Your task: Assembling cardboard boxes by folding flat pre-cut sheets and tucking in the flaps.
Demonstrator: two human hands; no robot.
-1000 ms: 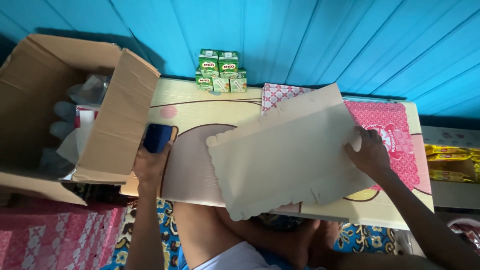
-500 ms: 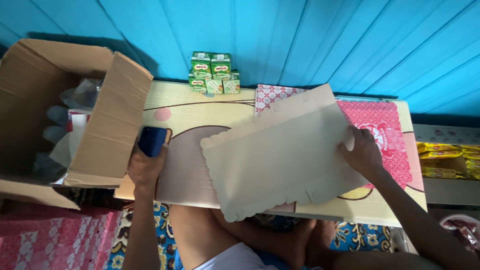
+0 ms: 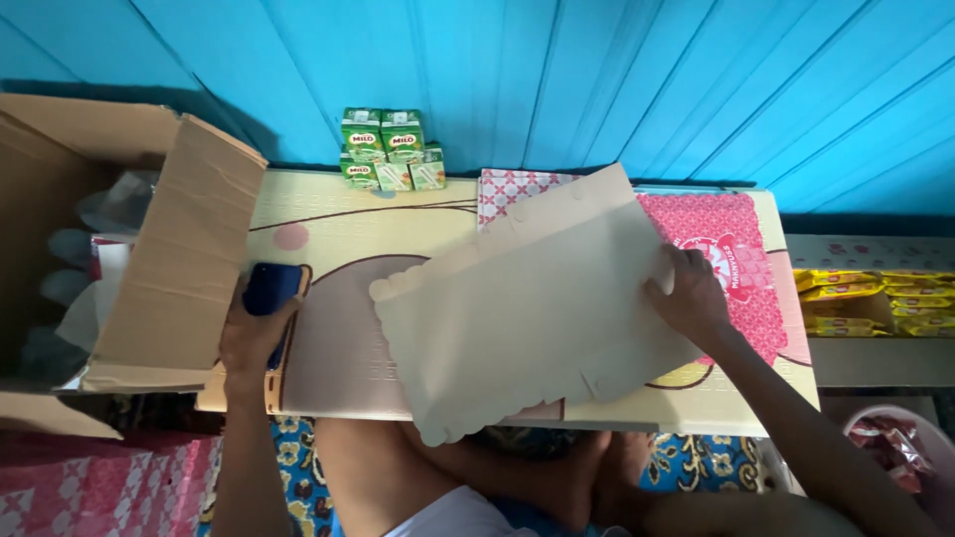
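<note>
A flat beige cardboard sheet point(image 3: 527, 308) with scalloped edges lies tilted across a long patterned carton point(image 3: 338, 239) in front of me. My right hand point(image 3: 688, 295) presses on the sheet's right edge, fingers gripping it. My left hand point(image 3: 254, 333) rests at the carton's left end and holds a dark blue phone point(image 3: 271, 288). A red and white patterned flat pack point(image 3: 731, 254) shows from under the sheet on the right.
A large open brown cardboard box point(image 3: 174, 268) with plastic-wrapped items stands at the left. Small green drink cartons point(image 3: 390, 149) are stacked against the blue plank wall point(image 3: 597, 80). Yellow snack packets point(image 3: 865, 298) lie on a shelf at the right. My legs are below the carton.
The beige sheet has shifted slightly left and down over the carton with my right hand on it. My left hand stays at the carton's left end with the phone.
</note>
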